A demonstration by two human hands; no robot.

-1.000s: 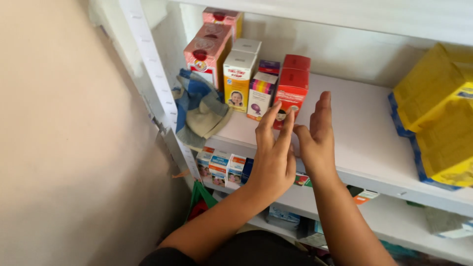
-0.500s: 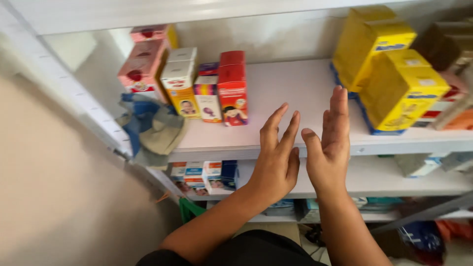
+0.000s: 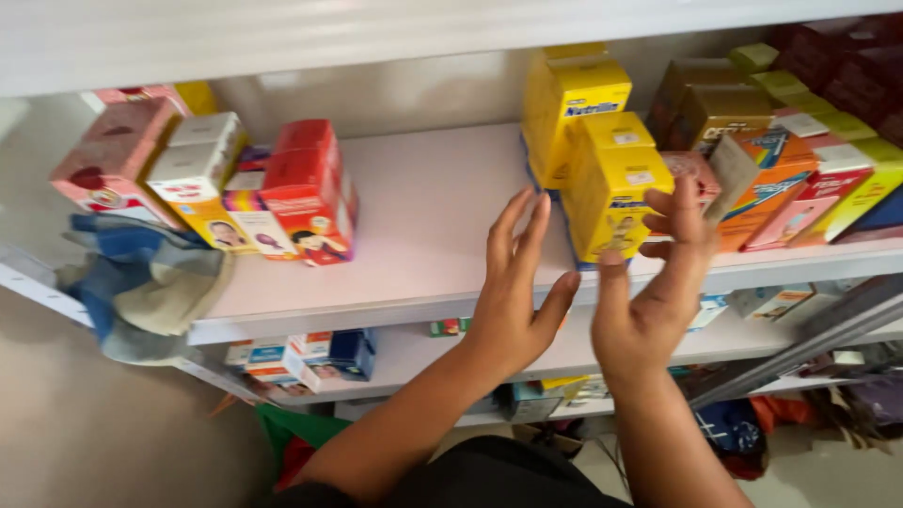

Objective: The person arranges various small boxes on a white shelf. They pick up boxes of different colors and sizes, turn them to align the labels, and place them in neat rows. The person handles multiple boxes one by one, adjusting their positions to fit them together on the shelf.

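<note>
Both my hands are up at the white shelf (image 3: 414,273). My left hand (image 3: 515,292) is open, fingers spread, holding nothing, hovering over the bare shelf just left of the yellow boxes (image 3: 602,160). My right hand (image 3: 654,282) is also open, fingers loosely curled, thumb close to the lower front corner of the nearest yellow box; can't tell if it actually touches. The two hands are near each other but apart, the yellow boxes just beyond them, between the fingertips. Right of my right hand: orange and green boxes (image 3: 790,179), packed close. Well left of my left hand: a red box (image 3: 310,188) next to white-and-yellow boxes (image 3: 202,179) and a pink box (image 3: 113,155). Further left a blue-grey cloth (image 3: 141,287) hangs off the shelf edge. Below my wrists, small boxes (image 3: 301,357) on the lower shelf.
</note>
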